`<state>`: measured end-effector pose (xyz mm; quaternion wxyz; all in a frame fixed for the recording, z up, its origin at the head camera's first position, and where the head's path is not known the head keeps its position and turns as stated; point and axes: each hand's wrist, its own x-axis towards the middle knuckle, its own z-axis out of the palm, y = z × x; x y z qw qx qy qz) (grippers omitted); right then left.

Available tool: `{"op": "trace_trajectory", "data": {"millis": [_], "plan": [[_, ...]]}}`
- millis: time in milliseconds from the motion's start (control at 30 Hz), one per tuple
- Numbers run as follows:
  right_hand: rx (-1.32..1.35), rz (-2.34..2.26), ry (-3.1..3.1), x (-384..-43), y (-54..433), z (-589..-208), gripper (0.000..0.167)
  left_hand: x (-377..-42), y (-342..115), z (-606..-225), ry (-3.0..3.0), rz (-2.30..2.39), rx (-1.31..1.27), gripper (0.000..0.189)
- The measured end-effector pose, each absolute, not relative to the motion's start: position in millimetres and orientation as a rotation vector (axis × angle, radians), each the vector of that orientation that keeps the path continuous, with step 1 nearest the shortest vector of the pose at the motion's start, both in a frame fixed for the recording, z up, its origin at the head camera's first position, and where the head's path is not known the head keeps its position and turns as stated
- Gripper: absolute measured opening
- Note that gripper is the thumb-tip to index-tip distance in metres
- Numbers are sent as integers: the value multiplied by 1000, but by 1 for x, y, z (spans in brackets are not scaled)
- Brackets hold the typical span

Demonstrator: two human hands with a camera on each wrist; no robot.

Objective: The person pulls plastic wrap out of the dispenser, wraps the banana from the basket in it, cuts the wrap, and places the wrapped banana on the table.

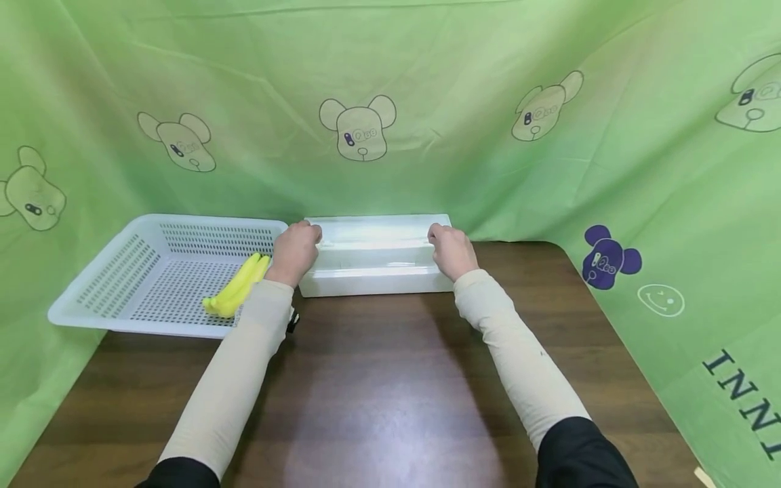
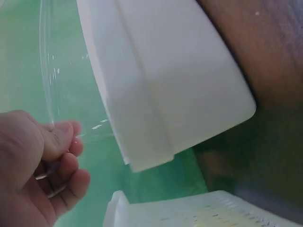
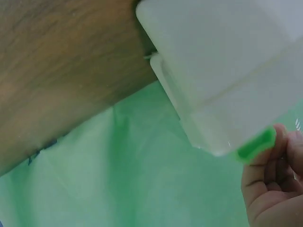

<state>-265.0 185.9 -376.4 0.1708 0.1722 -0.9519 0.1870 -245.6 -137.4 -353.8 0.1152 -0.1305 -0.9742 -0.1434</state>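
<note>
A long white box stands at the back of the table, its clear lid raised above the opening. At the box's left end, my left hand pinches the lid's edge between thumb and fingers, as the left wrist view shows up close. My right hand is at the opposite end, thumb and index finger pinching the lid's other corner. A bright green tab shows beside its fingers in the right wrist view. The inside of the box is mostly hidden.
A pale perforated plastic basket stands to the left, close against the box's end, with yellow bananas lying inside. Behind and beside the brown wooden table hangs a green printed cloth.
</note>
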Motion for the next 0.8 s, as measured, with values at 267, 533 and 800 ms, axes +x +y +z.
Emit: {"op": "trace_trajectory", "data": {"millis": [267, 533, 800], "plan": [[516, 527, -2690, -268, 186, -362, 7, -252, -147, -343, -2803, -429, -480, 10], [552, 526, -2666, -269, 189, -353, 6, -256, -154, -338, -2769, -371, -571, 6], [550, 475, -2720, -271, 189, -345, 3, -258, -161, -333, -2745, -373, -655, 7]]}}
